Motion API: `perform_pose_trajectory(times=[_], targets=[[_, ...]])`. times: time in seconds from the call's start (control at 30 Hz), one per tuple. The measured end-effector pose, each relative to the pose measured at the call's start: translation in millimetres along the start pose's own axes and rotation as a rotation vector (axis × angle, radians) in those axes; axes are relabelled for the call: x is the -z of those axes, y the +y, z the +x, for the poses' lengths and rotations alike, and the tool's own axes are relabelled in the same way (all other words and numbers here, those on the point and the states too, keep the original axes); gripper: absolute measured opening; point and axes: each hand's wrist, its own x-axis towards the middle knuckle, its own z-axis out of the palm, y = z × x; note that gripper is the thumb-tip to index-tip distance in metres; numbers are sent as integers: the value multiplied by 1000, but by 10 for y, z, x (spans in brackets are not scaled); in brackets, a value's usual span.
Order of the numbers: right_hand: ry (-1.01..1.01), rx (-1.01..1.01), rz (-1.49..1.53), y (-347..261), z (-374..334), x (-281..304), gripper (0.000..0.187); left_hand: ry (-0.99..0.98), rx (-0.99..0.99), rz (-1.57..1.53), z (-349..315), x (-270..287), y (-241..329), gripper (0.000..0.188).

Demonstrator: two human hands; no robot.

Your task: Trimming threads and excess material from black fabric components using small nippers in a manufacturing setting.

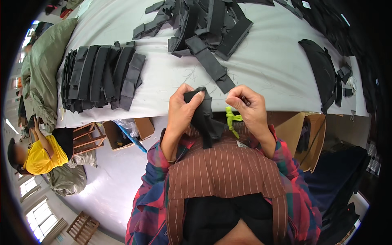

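Observation:
In front of my chest, my left hand (181, 108) grips a dark grey fabric piece (203, 116), thumb on top, and the cloth's lower end hangs over the apron. My right hand (253, 108) is closed a short way to its right, thumb and forefinger pinched. A small dark item (246, 101) shows between its fingers, mostly hidden, so its kind is unclear. Just below that hand dangles a knotted lime-green cord (232, 119). One folded grey strip (214, 67) reaches from the heap on the table almost to my right fingertips.
On the white-covered table (159, 77), grey strips stand in a row (98, 77) at left, with a loose heap (204, 24) at the far middle. Black pieces (322, 75) lie at right. Cardboard boxes (316, 141) sit below. A person in yellow (47, 153) is at left.

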Motion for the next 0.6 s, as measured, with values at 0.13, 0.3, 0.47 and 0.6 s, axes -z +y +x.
perform_pose_trajectory(times=[0.13,0.3,0.47,0.6], targets=[[204,293,-523,-107,70,-23,28,14,76,-128,-8,49,43,18],[116,466,-703,74,42,14,19,18,68,-152,-37,53,37,18],[97,526,-744,69,45,-68,17,-19,57,-111,-63,88,-18,16],[95,571,-818,61,35,-96,16,-41,70,-120,-83,91,-42,15]])
